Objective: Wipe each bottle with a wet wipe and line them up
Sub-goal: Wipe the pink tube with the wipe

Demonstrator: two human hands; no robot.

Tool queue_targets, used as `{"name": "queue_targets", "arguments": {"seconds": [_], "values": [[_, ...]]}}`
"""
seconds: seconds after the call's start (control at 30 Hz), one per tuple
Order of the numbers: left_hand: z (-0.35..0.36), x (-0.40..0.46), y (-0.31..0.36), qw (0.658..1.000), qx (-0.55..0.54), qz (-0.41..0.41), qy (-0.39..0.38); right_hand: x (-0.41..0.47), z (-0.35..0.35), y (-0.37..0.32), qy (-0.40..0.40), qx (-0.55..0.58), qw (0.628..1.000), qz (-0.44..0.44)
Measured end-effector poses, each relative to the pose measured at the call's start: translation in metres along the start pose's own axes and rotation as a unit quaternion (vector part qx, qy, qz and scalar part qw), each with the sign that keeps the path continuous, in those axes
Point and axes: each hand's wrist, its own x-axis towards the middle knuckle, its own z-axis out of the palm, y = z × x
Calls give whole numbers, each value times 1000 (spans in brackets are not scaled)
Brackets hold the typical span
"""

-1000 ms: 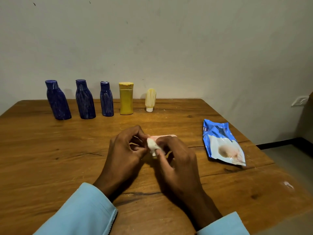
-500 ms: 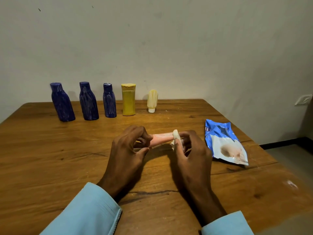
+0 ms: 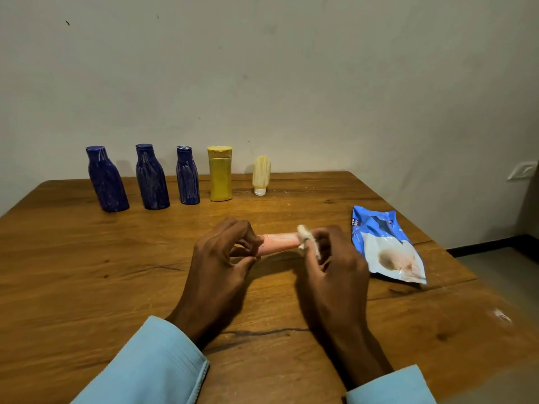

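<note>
So both hands are in the middle of the wooden table (image 3: 87,287), working on a pink tube (image 3: 280,243) that's held lying sideways just above the tabletop. The left hand (image 3: 221,258) has its fingers curled round the tube's left end, thumb underneath, pinching it in place. The right hand (image 3: 332,263) is at the tube's right end with a small bunched-up whitish wet wipe (image 3: 307,239) gripped between fingers and thumb, pressed right against the tube. Light blue sleeves on both arms at the near edge. Along the far side of the table, close to the wall, there's a row already standing upright: three dark blue bottles (image 3: 150,177) on the left, then a yellow bottle (image 3: 220,173), then a little cream tube (image 3: 261,174) standing on its white cap at the right end of the line. They're spaced apart, none touching. Off to the right of the hands lies a blue and white wipes packet (image 3: 385,246), flat on the table, near the right hand but not touching it.
</note>
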Motion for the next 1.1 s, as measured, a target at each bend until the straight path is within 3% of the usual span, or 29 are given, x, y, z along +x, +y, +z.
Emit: {"name": "queue_targets", "arguments": {"seconds": [0.07,0.13,0.23,0.33,0.4,0.53,0.6,0.67,0.8,0.97,1.1], "values": [[1,0,1,1000,-3,-3,2,-10,4,-10,-77,36,991,-107],[1,-1,2,1000,-5,-3,3,-13,8,-12,-103,18,981,-162],[0,0,1,1000,-1,9,7,-2,5,1,-1,-38,998,-53],[0,1,0,1000,1,17,10,12,-5,15,88,-73,990,77],[1,1,0,1000,2,19,8,9,-4,14,72,-66,993,62],[2,1,-2,1000,4,15,4,-10,3,-10,-69,21,993,-92],[2,1,-2,1000,2,14,5,-13,6,-14,-103,38,984,-141],[1,2,-3,1000,8,18,3,-9,7,-9,-72,23,992,-103],[0,3,-3,1000,3,29,11,9,-1,12,45,-67,994,76],[1,1,-2,999,-32,5,9,4,4,5,-2,-17,999,35],[-1,3,-6,996,-58,-62,15,4,4,3,-4,40,999,27]]}}
